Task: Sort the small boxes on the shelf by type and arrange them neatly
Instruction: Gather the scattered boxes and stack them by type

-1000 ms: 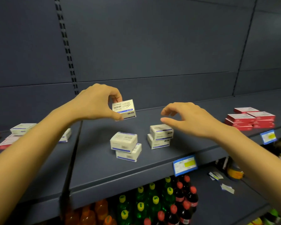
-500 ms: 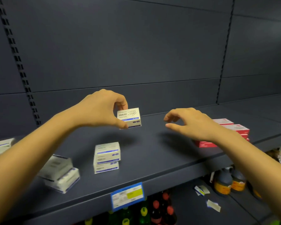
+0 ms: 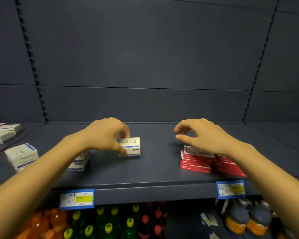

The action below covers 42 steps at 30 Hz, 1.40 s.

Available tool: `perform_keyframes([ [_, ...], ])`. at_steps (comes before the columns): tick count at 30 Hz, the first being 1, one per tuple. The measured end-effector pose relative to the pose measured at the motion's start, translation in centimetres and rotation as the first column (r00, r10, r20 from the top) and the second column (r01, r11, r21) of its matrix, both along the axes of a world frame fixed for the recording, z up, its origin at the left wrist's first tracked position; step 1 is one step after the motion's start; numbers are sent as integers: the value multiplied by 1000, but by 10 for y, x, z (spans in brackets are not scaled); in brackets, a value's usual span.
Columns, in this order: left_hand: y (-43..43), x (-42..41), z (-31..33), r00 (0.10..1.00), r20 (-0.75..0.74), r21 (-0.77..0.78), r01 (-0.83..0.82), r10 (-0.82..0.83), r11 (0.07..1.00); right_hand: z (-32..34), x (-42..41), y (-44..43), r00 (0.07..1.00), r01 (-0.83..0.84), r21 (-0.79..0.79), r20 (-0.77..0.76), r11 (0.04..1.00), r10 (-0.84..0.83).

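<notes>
Left hand (image 3: 104, 135) pinches a white-and-blue box (image 3: 131, 147), thumb in front and fingers behind, low on the bare shelf (image 3: 154, 169) between the white stacks (image 3: 22, 155) and red boxes (image 3: 195, 163). It is likely seeding a neat row. Right hand (image 3: 202, 135) hovers empty and loosely curled above the reds.

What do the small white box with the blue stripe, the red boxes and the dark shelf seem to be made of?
Small white box with blue stripe, in the left hand: probably matte printed cardboard; sharp folded edges. Stacked flat red boxes: likely cardboard too; same crisp edges and print. Dark grey shelf board: perhaps painted metal; smooth, faint sheen, uncertain.
</notes>
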<state>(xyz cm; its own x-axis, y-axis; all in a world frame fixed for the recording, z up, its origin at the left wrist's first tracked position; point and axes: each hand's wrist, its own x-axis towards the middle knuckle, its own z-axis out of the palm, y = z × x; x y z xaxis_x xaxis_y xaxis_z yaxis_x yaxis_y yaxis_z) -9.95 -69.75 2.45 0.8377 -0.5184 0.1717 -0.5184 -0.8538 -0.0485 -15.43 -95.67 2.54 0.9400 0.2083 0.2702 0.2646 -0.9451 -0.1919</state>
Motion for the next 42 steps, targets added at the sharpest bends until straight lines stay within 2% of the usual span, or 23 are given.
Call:
perform_keyframes([
  [2,8,0,-9,997,-31,97,-71,74,993,-2,4,1,999,-40,3,-2,999,40],
  [4,15,-1,-17,989,-66,119,-121,129,985,-6,6,5,996,-84,-2,-3,996,84],
  [7,22,-10,-23,990,-16,139,-140,143,980,-8,11,16,988,-155,-6,-3,988,155],
  [14,79,-65,-3,919,204,-134,-315,337,940,1,27,85,921,-386,-37,32,922,388],
  [18,140,-109,-3,830,233,-147,-485,507,862,1,28,151,845,-531,-21,61,847,531],
  [23,218,-160,-11,716,202,-169,-647,668,744,1,13,240,750,-657,2,106,754,653],
  [27,276,-189,-15,674,184,-185,-691,715,699,-1,4,305,716,-695,2,107,719,690],
  [32,345,-215,-13,663,194,-159,-705,723,691,-9,1,384,712,-700,3,88,715,697],
  [42,452,-230,-28,721,189,-112,-659,667,744,-27,13,489,825,-565,-34,9,825,565],
])
